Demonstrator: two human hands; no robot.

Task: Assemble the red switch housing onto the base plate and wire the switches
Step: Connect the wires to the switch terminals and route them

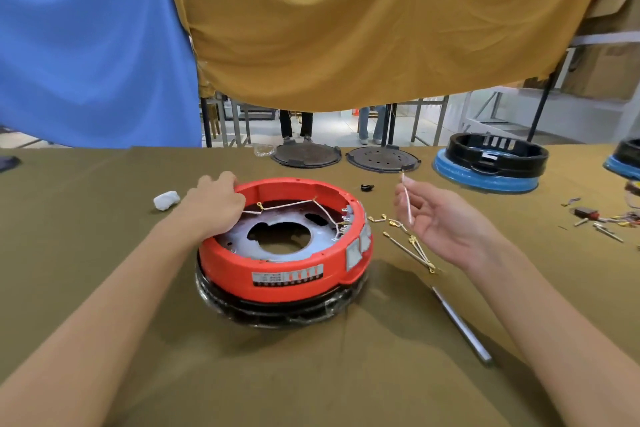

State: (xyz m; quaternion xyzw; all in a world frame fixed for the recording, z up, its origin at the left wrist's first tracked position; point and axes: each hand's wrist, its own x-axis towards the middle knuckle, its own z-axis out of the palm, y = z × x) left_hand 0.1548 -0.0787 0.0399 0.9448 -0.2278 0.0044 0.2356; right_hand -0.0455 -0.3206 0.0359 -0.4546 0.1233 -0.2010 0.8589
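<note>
The red switch housing (298, 274) is a round ring sitting on a silvery base plate (242, 234) over a black plastic-wrapped part (277, 312). White wires (294, 205) with gold terminals cross its inside toward the switches (346, 218) at the right wall. My left hand (216, 201) grips the housing's far left rim. To the right of the housing, my right hand (440, 218) is raised above the table and pinches one thin white wire (407, 199) upright.
Several loose wires with gold terminals (410, 243) lie right of the housing; a metal rod (462, 326) lies nearer me. A white wad (166, 199), small black clip (367, 187), two dark round plates (306, 155), black-and-blue housings (491, 163) and small parts (595, 218) sit farther off.
</note>
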